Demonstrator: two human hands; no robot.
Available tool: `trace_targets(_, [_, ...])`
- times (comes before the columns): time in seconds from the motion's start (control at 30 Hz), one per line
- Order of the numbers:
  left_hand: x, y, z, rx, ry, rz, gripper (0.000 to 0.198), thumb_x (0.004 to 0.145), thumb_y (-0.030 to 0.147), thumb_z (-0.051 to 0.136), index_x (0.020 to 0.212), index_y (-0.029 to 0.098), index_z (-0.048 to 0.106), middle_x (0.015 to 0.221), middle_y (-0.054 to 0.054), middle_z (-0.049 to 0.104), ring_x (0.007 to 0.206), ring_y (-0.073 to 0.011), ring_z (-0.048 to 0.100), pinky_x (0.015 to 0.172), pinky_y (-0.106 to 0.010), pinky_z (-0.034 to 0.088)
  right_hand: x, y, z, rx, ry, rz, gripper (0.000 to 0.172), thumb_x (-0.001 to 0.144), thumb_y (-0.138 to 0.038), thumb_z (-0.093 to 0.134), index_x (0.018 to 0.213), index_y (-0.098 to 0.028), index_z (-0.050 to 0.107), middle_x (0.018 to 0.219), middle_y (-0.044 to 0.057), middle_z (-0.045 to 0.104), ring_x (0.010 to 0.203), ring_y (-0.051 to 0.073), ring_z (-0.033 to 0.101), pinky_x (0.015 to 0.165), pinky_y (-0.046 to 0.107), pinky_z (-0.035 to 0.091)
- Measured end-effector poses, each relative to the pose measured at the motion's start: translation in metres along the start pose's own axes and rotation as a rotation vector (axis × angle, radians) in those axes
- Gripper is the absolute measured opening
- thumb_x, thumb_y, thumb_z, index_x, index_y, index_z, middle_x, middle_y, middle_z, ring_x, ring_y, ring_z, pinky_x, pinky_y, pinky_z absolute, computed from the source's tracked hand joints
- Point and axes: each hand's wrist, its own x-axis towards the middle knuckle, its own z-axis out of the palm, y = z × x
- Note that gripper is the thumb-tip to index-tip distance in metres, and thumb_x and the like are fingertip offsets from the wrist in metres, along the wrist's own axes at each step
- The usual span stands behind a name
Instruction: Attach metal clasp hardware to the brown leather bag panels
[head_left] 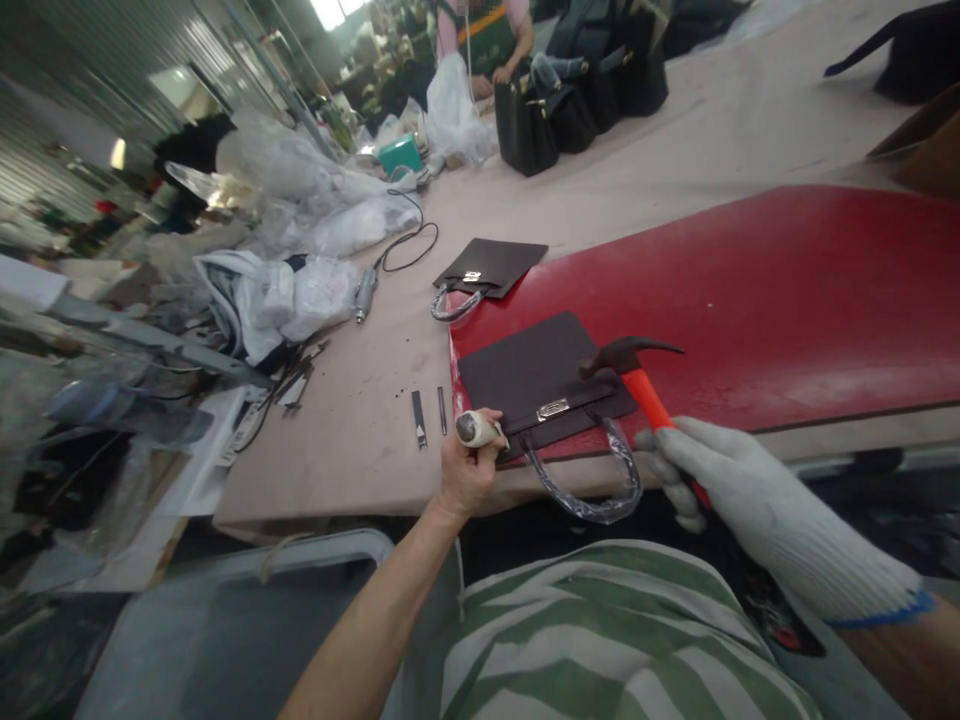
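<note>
My right hand, in a white knit glove, is wrapped round the orange handle of a claw hammer. The dark hammer head is raised over the right part of a dark brown handbag panel. My bare left hand grips a short, thick tool wrapped in whitish tape, its round grey end facing up, at the panel's lower left corner. Its lower tip is hidden. A metal clasp sits on the panel's strap, and a plastic-wrapped handle hangs over the table edge towards me.
The panel lies on a red sheet. Behind it is a second brown panel. A cutter blade and a thin metal rod lie to the left, beyond them a corded tool. Black handbags stand near another person.
</note>
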Motion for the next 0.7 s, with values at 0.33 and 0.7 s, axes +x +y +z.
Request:
trace_targets(0.33, [0.002,0.008,0.001,0.068,0.005,-0.107,0.025,0.096,0.038,0.062,0.105,0.017,0.07,0.098,-0.01,0.074,0.085,-0.0201,0.07,0.08,-0.034,0.058,-0.002,-0.016,0.012,-0.17,-0.125,-0.11,0.042,0.09,-0.061,0.055,0.077,-0.022,0.049,0.055,-0.005,0.046,0.044,0.01,0.043,0.041,0.022,0.034])
trace_targets(0.7, [0.001,0.003,0.003,0.11,-0.006,-0.006,0.02,0.096,0.032,0.061,0.107,0.018,0.068,0.103,-0.01,0.075,0.094,-0.022,0.072,0.086,-0.035,0.059,-0.019,-0.015,0.026,-0.196,-0.062,-0.083,0.033,0.088,-0.052,0.054,0.074,-0.024,0.046,0.055,-0.003,0.05,0.046,0.012,0.045,0.043,0.022,0.034])
